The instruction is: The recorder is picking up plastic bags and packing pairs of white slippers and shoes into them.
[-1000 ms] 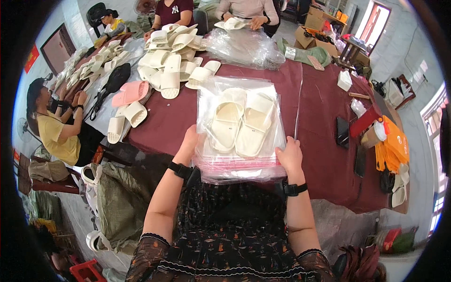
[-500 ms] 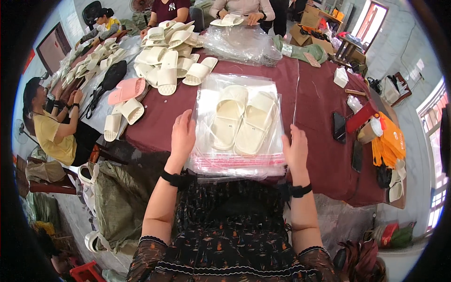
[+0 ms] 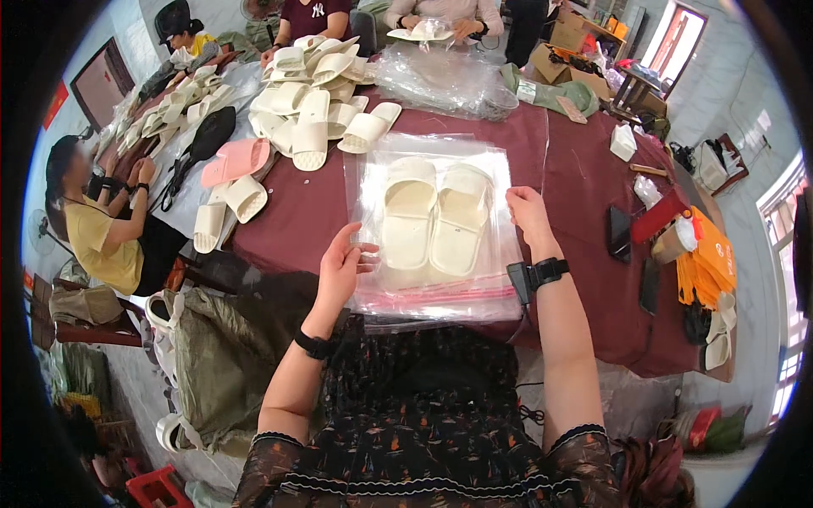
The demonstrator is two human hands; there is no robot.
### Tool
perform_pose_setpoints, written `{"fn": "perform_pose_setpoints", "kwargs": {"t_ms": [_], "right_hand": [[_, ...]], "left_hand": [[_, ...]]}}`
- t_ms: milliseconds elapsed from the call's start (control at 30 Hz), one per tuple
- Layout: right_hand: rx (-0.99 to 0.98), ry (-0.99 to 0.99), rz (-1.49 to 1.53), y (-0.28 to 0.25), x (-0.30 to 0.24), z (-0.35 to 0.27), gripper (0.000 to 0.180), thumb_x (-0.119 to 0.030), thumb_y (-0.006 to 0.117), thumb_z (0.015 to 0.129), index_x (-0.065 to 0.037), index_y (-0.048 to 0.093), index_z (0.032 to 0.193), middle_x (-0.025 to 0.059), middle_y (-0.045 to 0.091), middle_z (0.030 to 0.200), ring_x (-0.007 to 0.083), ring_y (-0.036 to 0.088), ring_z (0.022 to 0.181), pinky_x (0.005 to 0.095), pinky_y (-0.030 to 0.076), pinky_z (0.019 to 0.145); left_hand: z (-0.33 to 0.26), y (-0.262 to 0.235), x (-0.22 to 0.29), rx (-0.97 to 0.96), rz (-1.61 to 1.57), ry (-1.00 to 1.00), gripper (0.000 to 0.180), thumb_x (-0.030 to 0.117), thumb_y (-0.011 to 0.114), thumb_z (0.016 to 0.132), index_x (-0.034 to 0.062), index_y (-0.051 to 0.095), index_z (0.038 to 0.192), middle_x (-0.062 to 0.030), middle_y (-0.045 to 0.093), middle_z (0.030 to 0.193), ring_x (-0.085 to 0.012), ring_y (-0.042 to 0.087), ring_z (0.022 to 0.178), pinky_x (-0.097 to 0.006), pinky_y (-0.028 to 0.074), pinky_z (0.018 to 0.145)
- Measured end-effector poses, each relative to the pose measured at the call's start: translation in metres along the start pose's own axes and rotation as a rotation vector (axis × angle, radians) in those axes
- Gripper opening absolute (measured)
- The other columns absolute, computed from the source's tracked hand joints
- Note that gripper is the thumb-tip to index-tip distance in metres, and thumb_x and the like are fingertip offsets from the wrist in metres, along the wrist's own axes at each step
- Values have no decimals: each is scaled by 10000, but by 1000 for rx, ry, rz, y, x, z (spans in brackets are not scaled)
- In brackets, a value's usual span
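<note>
A pair of cream slippers (image 3: pixel 410 216) lies side by side in front of me, with clear film over them. They are in or under a clear plastic bag (image 3: pixel 368 169) on a stack of similar bags, whose pink-striped edges (image 3: pixel 440 296) face me. Beside the stack's left edge, my left hand (image 3: pixel 341 264) is open, its fingers apart and pointing toward the slippers. At the right edge, my right hand (image 3: pixel 528 212) is closed, its fingertips seeming to pinch the bag's side.
A pile of cream slippers (image 3: pixel 309 102) and a pink slipper (image 3: pixel 233 162) lie at the left. Crumpled plastic film (image 3: pixel 440 80) is at the back. A phone (image 3: pixel 619 229), a red box (image 3: pixel 656 213) and an orange bag (image 3: pixel 710 254) sit right. Several people work around the table.
My right hand has moved up along the bag's right edge and closed there. My left hand has come lower, its fingers turning inward. The slippers now sit straighter, no longer slanted.
</note>
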State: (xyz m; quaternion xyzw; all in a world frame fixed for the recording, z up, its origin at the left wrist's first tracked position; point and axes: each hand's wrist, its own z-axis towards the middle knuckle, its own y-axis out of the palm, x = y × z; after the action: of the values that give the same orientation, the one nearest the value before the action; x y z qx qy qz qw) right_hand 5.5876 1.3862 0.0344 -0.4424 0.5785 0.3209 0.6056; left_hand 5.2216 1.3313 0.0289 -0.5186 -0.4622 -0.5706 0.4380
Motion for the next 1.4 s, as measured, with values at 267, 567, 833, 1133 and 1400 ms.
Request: {"fn": "perform_pose_setpoints", "kwargs": {"t_ms": [267,567,833,1133,1400], "right_hand": [[-204,155,-159,20,8,0,417,-221,691,841,48,544,1123,76,657,808,168,629,667,290,518,562],[-133,-795,-728,-22,-22,-117,373,-2,657,739,-74,580,1097,96,591,1095,293,574,980,392,493,797],[-382,-1084,-809,-32,2,-163,272,-23,677,699,-105,663,958,47,615,1208,289,556,1104,405,481,907],[-178,-776,-453,-41,-7,-175,132,-34,694,738,-66,686,866,79,661,1150,298,574,1115,380,455,949],[-205,-852,-549,-55,17,-152,73,-51,638,802,-46,699,842,88,694,962,261,602,993,355,464,838]], "left_hand": [[-11,2,-6,-108,117,-91,522,-8,485,917,47,368,1422,-108,663,1084,-87,607,772,-237,513,667],[-37,-16,34,-15,794,425,416,-19,555,861,35,526,1273,-198,540,1245,-350,570,1109,-357,516,850],[-39,-42,24,-326,1017,620,394,-81,549,784,78,649,1131,-101,564,1330,-326,471,1284,-396,430,1025],[-43,-35,30,-246,803,647,307,-22,652,718,84,709,1001,-83,567,1332,-323,485,1270,-426,425,1021],[-40,-37,-4,-120,534,538,118,-9,643,804,13,710,897,-90,712,945,-247,655,996,-352,508,867]]}}
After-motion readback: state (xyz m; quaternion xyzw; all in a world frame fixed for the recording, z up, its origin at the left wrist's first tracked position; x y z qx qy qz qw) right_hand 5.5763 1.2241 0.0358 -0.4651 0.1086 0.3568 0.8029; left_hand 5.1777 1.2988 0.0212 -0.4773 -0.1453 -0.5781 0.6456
